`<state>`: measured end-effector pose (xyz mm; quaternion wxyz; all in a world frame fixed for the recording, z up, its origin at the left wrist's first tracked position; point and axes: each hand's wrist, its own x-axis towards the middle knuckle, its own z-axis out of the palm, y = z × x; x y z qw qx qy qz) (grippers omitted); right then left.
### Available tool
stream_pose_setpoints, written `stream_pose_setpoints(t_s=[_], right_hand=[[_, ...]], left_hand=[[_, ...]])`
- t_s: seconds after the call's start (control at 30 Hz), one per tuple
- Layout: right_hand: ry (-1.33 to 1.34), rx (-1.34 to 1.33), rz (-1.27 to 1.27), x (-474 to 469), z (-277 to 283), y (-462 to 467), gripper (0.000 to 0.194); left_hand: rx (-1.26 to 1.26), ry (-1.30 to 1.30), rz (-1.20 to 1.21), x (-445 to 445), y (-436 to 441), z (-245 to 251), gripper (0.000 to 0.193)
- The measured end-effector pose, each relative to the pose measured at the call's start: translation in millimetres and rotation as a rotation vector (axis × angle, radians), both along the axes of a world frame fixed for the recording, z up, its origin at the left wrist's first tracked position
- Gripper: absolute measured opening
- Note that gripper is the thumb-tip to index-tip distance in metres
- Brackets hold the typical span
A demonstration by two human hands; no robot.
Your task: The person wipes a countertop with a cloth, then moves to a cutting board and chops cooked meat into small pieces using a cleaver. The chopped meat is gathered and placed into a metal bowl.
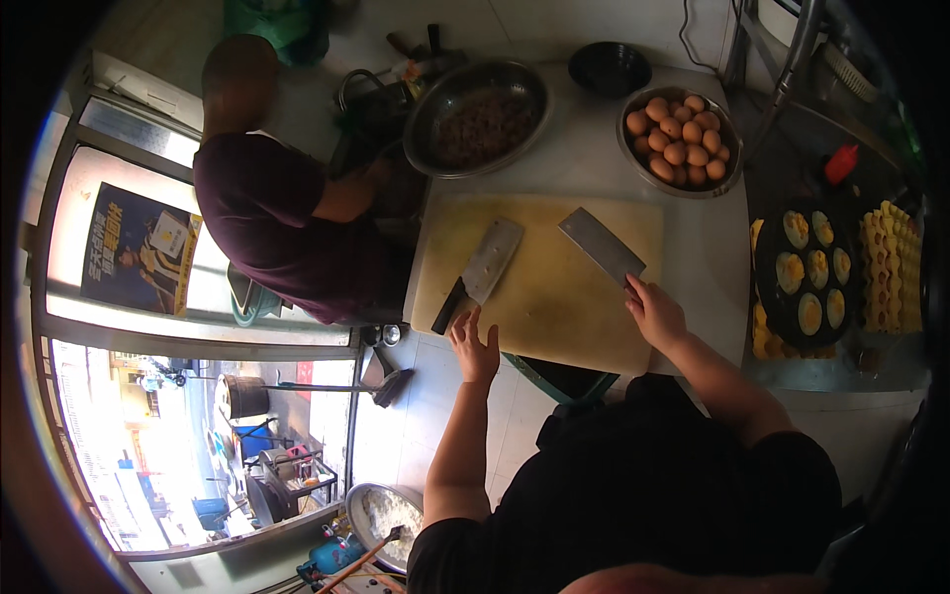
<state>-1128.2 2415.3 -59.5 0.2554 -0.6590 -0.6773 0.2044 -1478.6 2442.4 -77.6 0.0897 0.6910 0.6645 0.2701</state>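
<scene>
My right hand (656, 312) grips the handle of a cleaver (603, 243), whose wide blade points up and left over the right part of a yellowish cutting board (564, 312). A second cleaver (493, 260) with a black handle lies on the board's left part, its blade towards the far side. Beside the end of that handle is my left hand (473, 347), fingers apart and holding nothing, at the board's near left edge. Whether its fingertips touch the board or the handle, I cannot tell.
Behind the board stand a metal bowl of chopped food (482, 130), a black bowl (610, 68) and a bowl of brown eggs (677, 141). At right, a round pan (798, 297) holds several cooking eggs, near egg trays (890, 275). A co-worker (297, 230) stands at left.
</scene>
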Motion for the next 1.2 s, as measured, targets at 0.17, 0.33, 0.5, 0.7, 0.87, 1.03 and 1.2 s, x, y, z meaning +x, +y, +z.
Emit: stream_pose_setpoints(t_s=[0.17, 0.33, 0.5, 0.7, 0.87, 1.03, 1.2], right_hand=[[-0.239, -0.066, 0.018, 3.6, -13.0, 31.6, 0.048], [-0.487, 0.209, 0.040, -11.2, -25.6, 36.5, 0.052], [-0.397, 0.148, 0.064, -16.9, -24.8, 39.5, 0.052], [-0.427, 0.161, 0.075, -17.6, -18.1, 45.3, 0.050], [-0.373, 0.119, 0.061, -17.9, -13.2, 45.5, 0.048], [-0.347, 0.083, 0.081, -15.8, -10.7, 48.9, 0.057], [-0.342, 0.104, 0.067, -15.0, -12.4, 48.6, 0.053]], left_hand=[[0.237, -0.029, -0.101, 7.3, 43.2, 22.4, 0.049], [0.225, 0.000, -0.173, 19.8, 159.3, 49.4, 0.052], [0.295, 0.340, -0.253, 59.8, 278.9, 47.4, 0.048], [-0.204, 0.418, -0.220, 109.9, 322.9, 37.4, 0.024], [-0.237, 0.360, -0.444, 116.4, 273.9, 47.3, 0.033], [-0.425, 0.064, -0.363, 95.6, 324.7, 47.3, 0.086], [-0.384, 0.378, -0.153, 107.5, 384.4, 4.0, 0.084]])
